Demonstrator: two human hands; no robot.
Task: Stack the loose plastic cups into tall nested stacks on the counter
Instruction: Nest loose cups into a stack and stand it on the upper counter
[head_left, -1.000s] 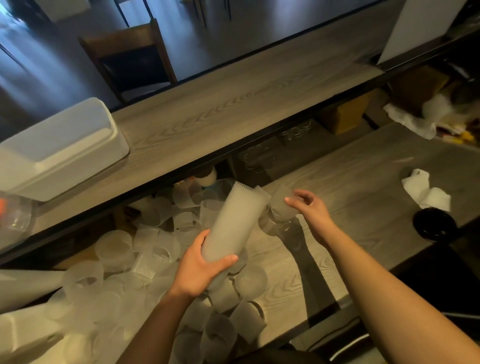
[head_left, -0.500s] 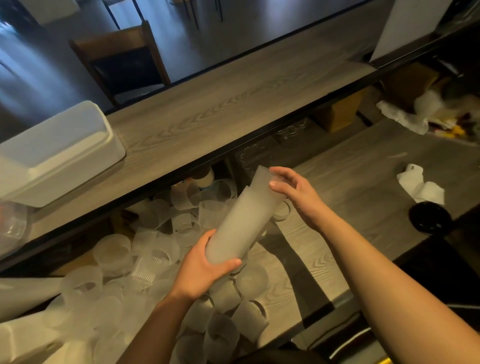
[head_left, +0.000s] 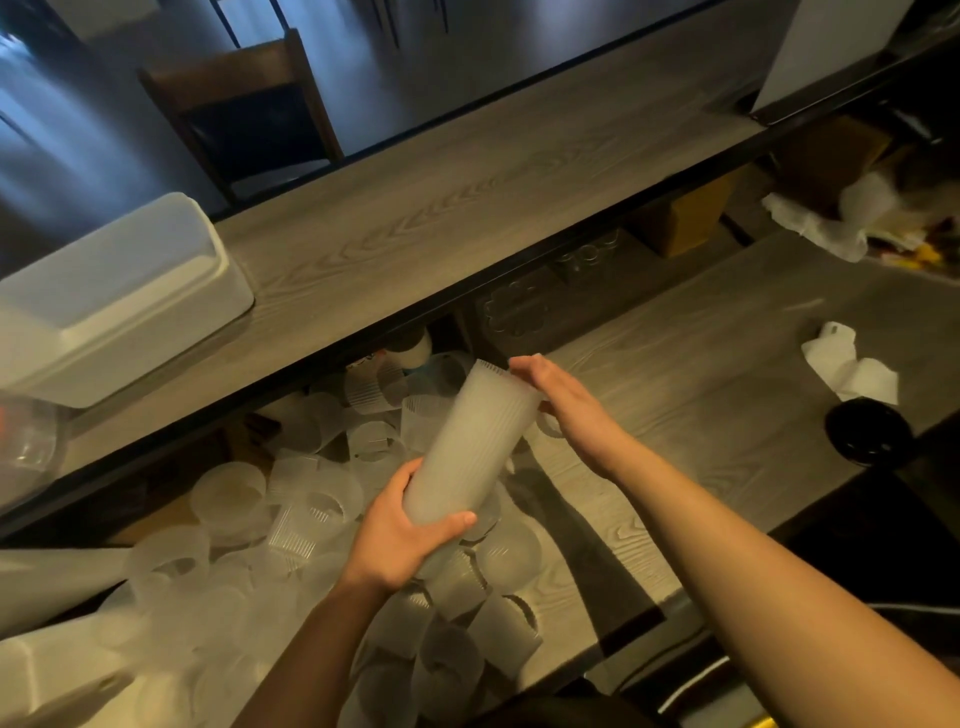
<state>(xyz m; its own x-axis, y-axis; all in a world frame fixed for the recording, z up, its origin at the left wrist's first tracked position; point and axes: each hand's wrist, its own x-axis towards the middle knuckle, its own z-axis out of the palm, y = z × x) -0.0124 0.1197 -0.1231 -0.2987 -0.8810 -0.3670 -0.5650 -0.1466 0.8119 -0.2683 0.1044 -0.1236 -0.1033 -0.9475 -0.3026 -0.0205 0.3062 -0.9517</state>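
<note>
A tall nested stack of frosted ribbed plastic cups (head_left: 470, 441) is held tilted above the lower counter (head_left: 675, 395). My left hand (head_left: 402, 535) grips its lower end, thumb across the front. My right hand (head_left: 563, 402) lies flat with straight fingers against the stack's upper end, pressing on the top cup. Several loose frosted cups (head_left: 311, 514) lie in a heap on the counter below and to the left of the stack, some upright, some tipped over.
A raised wooden ledge (head_left: 441, 208) runs above the counter, bearing a white foam box (head_left: 114, 296). Crumpled white paper (head_left: 852, 364) and a black round lid (head_left: 867, 431) lie at the right. Long laid-down cup stacks (head_left: 52, 665) fill the lower left.
My right hand brought a single cup to the stack's top, slid it on, and now its fingers have flattened against the end. The stack has stayed in my left hand.
</note>
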